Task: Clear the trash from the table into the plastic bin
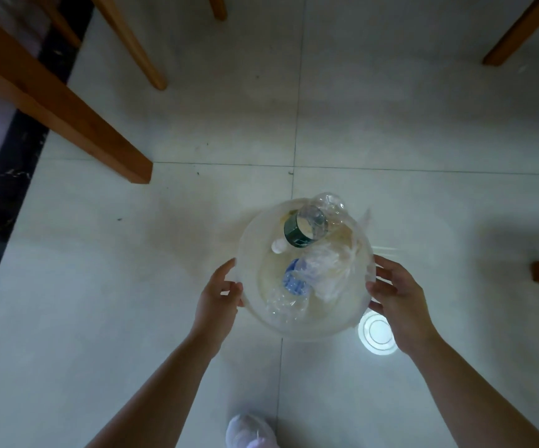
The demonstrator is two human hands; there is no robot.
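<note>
Where it stands on the tiled floor (pixel 391 124), the translucent plastic bin (pixel 313 328) holds a green-labelled clear bottle (pixel 307 226), a crushed blue-labelled bottle (pixel 289 292) and crumpled plastic wrap (pixel 329 270). The left hand (pixel 218 295) and right hand (pixel 397 295) flank it with fingers spread, seemingly touching its wall.

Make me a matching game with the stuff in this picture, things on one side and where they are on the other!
Things:
1. green-label bottle
2. blue-label bottle
3. left hand
4. shoe

Places:
a. on the floor, at the picture's bottom edge
b. against the left wall of the plastic bin
c. poking up at the far rim
d. lying low inside, near side

Pairs: 1-c, 2-d, 3-b, 4-a
</note>
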